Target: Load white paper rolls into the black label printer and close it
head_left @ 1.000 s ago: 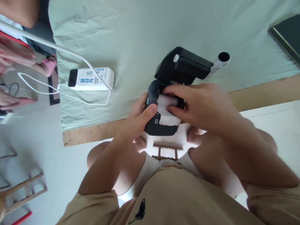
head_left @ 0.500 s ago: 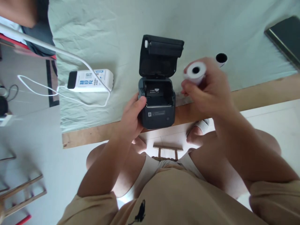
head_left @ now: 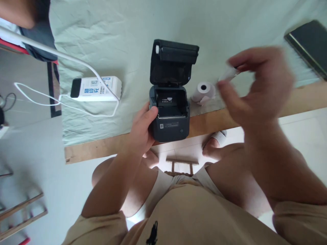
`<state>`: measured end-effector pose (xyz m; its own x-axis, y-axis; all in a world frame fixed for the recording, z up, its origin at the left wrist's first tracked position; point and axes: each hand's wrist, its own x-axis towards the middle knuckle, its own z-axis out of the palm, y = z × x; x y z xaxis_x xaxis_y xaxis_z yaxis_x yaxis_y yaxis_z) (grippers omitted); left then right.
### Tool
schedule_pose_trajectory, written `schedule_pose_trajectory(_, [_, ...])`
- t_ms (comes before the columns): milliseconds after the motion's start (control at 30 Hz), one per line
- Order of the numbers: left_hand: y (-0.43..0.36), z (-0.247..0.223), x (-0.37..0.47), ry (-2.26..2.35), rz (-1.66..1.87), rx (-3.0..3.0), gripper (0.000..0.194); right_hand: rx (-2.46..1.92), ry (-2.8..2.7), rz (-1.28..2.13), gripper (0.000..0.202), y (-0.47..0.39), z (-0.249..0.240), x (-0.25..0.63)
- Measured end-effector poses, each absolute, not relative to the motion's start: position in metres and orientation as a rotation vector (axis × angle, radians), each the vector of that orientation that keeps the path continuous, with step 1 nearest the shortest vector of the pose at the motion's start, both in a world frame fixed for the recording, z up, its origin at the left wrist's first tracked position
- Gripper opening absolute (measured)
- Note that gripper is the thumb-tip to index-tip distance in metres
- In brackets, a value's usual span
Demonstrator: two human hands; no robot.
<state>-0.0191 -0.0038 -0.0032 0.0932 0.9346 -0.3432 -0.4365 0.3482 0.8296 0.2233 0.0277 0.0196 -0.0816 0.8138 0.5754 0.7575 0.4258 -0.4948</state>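
Note:
My left hand grips the left side of a dark grey label printer, thumb on its upper edge. The printer's lid stands raised, and the paper bay shows nothing loaded. Just right of the printer, a white paper roll stands on the cloth with its dark core upward and a loose flap at its front. Farther right, my right hand, smeared by motion, pinches a smaller white roll between thumb and fingers. That roll is tilted and blurred, partly covered by the fingers.
A white power bank with a white cable lies on the left of the green tablecloth. At the far right is a dark flat case. The wooden table edge runs in front. Another person's arm shows at upper left.
My right hand has put the paper roll down beside the printer and moved right, taking hold of the smaller white roll. My left hand stays on the printer.

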Motion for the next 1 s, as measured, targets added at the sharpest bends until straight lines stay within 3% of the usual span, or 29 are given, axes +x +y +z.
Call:
schedule_pose_trajectory(67, [-0.004,-0.003,-0.019,1.016,1.118,0.635,0.024,-1.39,-1.788,0.004,0.031,0.032,0.022,0.236])
schedule_pose_trajectory(200, [-0.003,-0.005,-0.019,1.023,1.134,0.659,0.024,-1.61,-1.798,0.166,0.054,0.049,0.002,0.253])
schedule_pose_trajectory(367, [-0.004,-0.006,-0.02,1.015,1.142,0.647,0.023,-1.661,-1.81,0.173,0.046,0.055,-0.015,0.254])
schedule_pose_trajectory(733, [-0.004,-0.007,-0.019,1.003,1.175,0.6,0.014,-1.499,-1.72,0.198,0.058,0.044,0.009,0.251])
schedule_pose_trajectory(833, [-0.004,-0.006,-0.018,1.001,1.166,0.602,0.016,-1.248,-1.703,0.123,0.044,0.029,0.035,0.232])
schedule_pose_trajectory(1000, [-0.005,-0.003,-0.018,1.014,1.199,0.599,0.018,-1.182,-2.022,0.168,0.02,0.011,0.052,0.186])
